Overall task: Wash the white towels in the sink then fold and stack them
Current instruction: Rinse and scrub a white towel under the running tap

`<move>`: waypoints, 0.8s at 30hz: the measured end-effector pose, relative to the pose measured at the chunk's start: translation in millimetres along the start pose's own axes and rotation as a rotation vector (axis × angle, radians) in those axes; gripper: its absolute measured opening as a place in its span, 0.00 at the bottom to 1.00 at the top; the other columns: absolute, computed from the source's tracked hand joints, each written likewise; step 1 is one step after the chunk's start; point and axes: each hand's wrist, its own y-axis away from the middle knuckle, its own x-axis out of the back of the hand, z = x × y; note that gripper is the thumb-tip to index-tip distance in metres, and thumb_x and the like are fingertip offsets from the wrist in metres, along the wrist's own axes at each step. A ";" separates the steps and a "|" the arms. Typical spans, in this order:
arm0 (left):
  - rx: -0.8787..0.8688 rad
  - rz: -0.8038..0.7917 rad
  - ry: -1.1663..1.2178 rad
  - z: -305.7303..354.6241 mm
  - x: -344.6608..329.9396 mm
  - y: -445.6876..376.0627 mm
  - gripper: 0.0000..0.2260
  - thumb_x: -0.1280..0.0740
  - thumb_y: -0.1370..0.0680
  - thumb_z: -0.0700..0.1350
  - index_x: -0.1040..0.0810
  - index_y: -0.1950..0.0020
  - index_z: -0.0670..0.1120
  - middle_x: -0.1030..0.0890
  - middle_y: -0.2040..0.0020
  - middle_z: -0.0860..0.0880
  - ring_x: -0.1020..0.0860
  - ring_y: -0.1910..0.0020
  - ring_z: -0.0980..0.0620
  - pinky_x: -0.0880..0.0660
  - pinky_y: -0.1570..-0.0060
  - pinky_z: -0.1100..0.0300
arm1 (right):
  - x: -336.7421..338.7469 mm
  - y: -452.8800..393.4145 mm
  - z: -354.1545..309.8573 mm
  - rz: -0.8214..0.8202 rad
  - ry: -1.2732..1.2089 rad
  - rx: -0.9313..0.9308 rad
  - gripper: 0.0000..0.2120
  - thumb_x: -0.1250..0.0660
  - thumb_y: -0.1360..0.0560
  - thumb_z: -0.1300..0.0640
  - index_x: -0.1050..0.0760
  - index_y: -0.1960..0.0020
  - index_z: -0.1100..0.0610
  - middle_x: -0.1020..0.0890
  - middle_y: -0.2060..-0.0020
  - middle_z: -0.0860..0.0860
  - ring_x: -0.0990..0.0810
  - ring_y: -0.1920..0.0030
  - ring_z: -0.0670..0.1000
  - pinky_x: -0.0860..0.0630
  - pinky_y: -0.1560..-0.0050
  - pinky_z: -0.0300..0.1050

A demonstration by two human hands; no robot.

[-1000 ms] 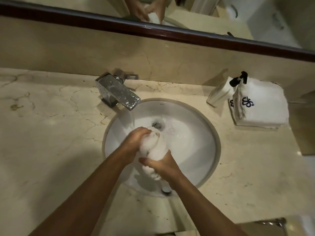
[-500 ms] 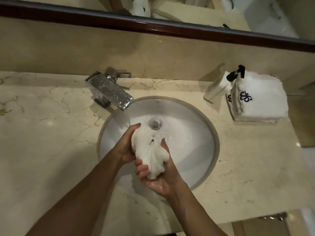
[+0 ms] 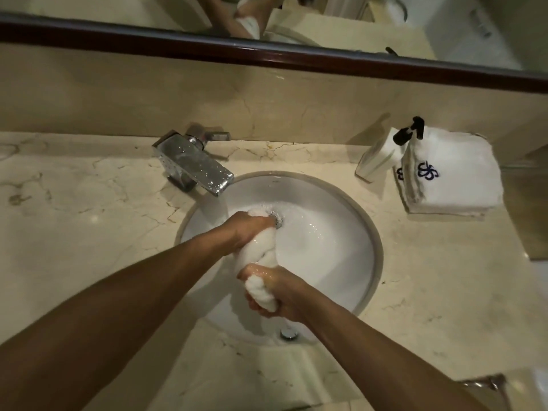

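Fingers of both hands, left hand (image 3: 247, 229) and right hand (image 3: 277, 295), grip a twisted wet towel (image 3: 264, 249) over the sink (image 3: 332, 250); stacked towels (image 3: 453, 176) bear a dark-blue monogram (unreadable).

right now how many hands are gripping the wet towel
2. The left hand grips the wet towel's far end near the drain; the right hand grips its near end, over the sink.

One round white sink (image 3: 341, 232) is set into the tabletop (image 3: 89, 232). One chrome tap (image 3: 195, 166) stands behind the sink to its left. One wet towel (image 3: 262, 247) is over the sink, held by two hands, the left hand (image 3: 247, 225) and the right hand (image 3: 277, 292). One soap bottle (image 3: 381, 152) and one stack of folded towels (image 3: 453, 173) sit right of the sink; how many towels the stack holds I cannot tell.
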 end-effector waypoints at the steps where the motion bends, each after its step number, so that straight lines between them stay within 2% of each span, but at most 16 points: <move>1: -0.021 0.024 -0.060 1.5 1.3 -2.3 0.14 0.31 0.26 0.57 0.23 0.57 0.47 0.20 0.61 0.47 0.23 0.65 0.50 0.31 0.68 0.62 | 0.6 -1.9 -0.7 0.009 0.052 0.008 0.15 0.40 0.24 0.60 0.39 0.66 0.49 0.40 0.73 0.51 0.44 0.74 0.47 0.53 0.70 0.41; 5: -0.084 0.082 -0.371 5.4 2.2 -13.5 0.21 0.34 0.24 0.61 0.22 0.44 0.44 0.20 0.53 0.47 0.21 0.57 0.47 0.29 0.61 0.58 | -7.6 -11.7 -5.4 0.154 0.196 -0.066 0.19 0.35 0.25 0.55 0.39 0.72 0.50 0.38 0.79 0.49 0.41 0.80 0.48 0.48 0.76 0.34; 7: -0.103 0.086 -0.545 5.1 2.4 -16.8 0.23 0.37 0.23 0.63 0.23 0.40 0.45 0.22 0.50 0.46 0.24 0.54 0.46 0.30 0.56 0.58 | -13.6 -17.7 -6.7 0.239 0.230 -0.078 0.18 0.32 0.29 0.51 0.34 0.73 0.52 0.35 0.80 0.50 0.39 0.81 0.49 0.44 0.78 0.35; 9: -0.110 0.090 -0.667 2.7 4.1 -21.3 0.27 0.41 0.24 0.65 0.23 0.37 0.45 0.21 0.43 0.44 0.25 0.50 0.44 0.28 0.51 0.56 | -20.3 -23.9 -7.6 0.304 0.262 -0.072 0.14 0.29 0.32 0.47 0.27 0.66 0.56 0.29 0.76 0.53 0.34 0.80 0.50 0.41 0.78 0.36; 11: -0.084 0.096 -0.747 -1.8 6.1 -23.9 0.28 0.46 0.26 0.64 0.23 0.37 0.47 0.22 0.38 0.44 0.25 0.48 0.44 0.28 0.48 0.54 | -23.6 -29.4 -8.0 0.364 0.323 -0.095 0.17 0.28 0.31 0.45 0.26 0.57 0.58 0.26 0.72 0.54 0.31 0.78 0.51 0.39 0.76 0.36; 14: -0.081 0.096 -0.795 -2.7 5.1 -14.7 0.23 0.49 0.22 0.60 0.24 0.40 0.49 0.23 0.37 0.44 0.25 0.44 0.43 0.28 0.44 0.51 | -20.9 -26.6 -4.7 0.405 0.400 -0.089 0.16 0.28 0.29 0.45 0.28 0.58 0.56 0.25 0.69 0.51 0.29 0.75 0.50 0.35 0.74 0.37; 16: -0.131 0.129 -0.676 -2.8 2.4 -6.8 0.17 0.48 0.19 0.58 0.26 0.48 0.48 0.23 0.38 0.42 0.25 0.42 0.41 0.29 0.46 0.53 | -14.2 -16.1 -3.3 0.396 0.459 -0.017 0.15 0.26 0.32 0.46 0.25 0.59 0.57 0.22 0.69 0.51 0.25 0.74 0.50 0.31 0.73 0.39; 17: -0.152 0.143 -0.546 -7.1 0.5 -5.1 0.19 0.47 0.20 0.59 0.26 0.50 0.46 0.22 0.39 0.41 0.24 0.43 0.41 0.30 0.49 0.54 | -10.1 -8.7 -3.1 0.406 0.505 0.026 0.17 0.26 0.36 0.45 0.22 0.56 0.57 0.19 0.66 0.51 0.22 0.70 0.50 0.27 0.70 0.41; 19: -0.122 0.201 -0.223 -19.9 2.1 3.2 0.32 0.46 0.29 0.69 0.23 0.42 0.44 0.20 0.41 0.42 0.22 0.44 0.41 0.28 0.51 0.54 | -1.8 5.7 -7.8 0.431 0.614 0.088 0.29 0.27 0.42 0.42 0.23 0.47 0.57 0.17 0.55 0.52 0.18 0.58 0.51 0.20 0.59 0.47; 21: 0.010 0.254 0.158 -35.0 1.7 15.3 0.40 0.44 0.34 0.78 0.25 0.37 0.49 0.18 0.44 0.45 0.20 0.46 0.42 0.23 0.48 0.52 | 6.7 17.4 -12.2 0.445 0.679 0.144 0.32 0.24 0.39 0.44 0.29 0.42 0.58 0.19 0.50 0.52 0.20 0.52 0.52 0.24 0.58 0.47; 22: 0.083 0.232 0.330 -39.9 0.2 26.1 0.39 0.42 0.33 0.78 0.23 0.39 0.48 0.18 0.48 0.46 0.19 0.51 0.44 0.21 0.52 0.52 | 9.5 21.1 -13.2 0.453 0.691 0.166 0.31 0.23 0.35 0.46 0.32 0.41 0.58 0.20 0.49 0.52 0.21 0.50 0.53 0.26 0.57 0.45; 24: 0.139 0.127 0.625 -43.5 -3.1 50.6 0.29 0.39 0.25 0.71 0.20 0.47 0.46 0.17 0.57 0.45 0.20 0.60 0.46 0.24 0.64 0.59 | 13.1 29.0 -11.6 0.451 0.658 0.216 0.29 0.22 0.31 0.49 0.34 0.40 0.57 0.21 0.47 0.52 0.20 0.47 0.53 0.22 0.53 0.48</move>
